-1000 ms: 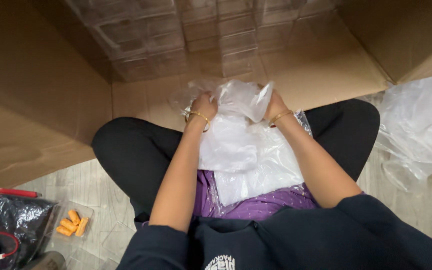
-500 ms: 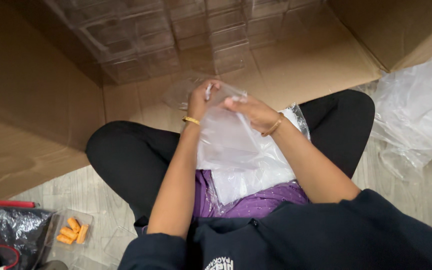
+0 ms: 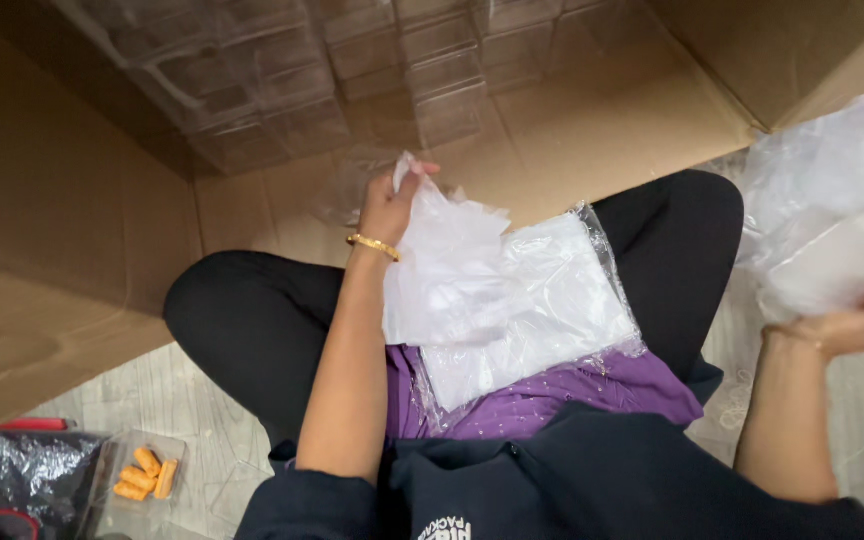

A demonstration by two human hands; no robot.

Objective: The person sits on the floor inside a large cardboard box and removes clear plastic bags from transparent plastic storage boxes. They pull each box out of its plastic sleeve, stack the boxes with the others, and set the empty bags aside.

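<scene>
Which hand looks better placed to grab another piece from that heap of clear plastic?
Probably the right hand: it already touches the plastic heap. The left hand is holding up a white bag.

Cardboard walls [image 3: 62, 250] flank the lap; open cardboard floor [image 3: 572, 150] ahead.

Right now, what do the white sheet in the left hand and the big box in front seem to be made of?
The white sheet held by the left hand looks like thin plastic film: translucent, crinkled, faintly glossy. The big box looks like corrugated cardboard: matte brown walls with fold creases, though no cut edge shows the fluting.
</scene>
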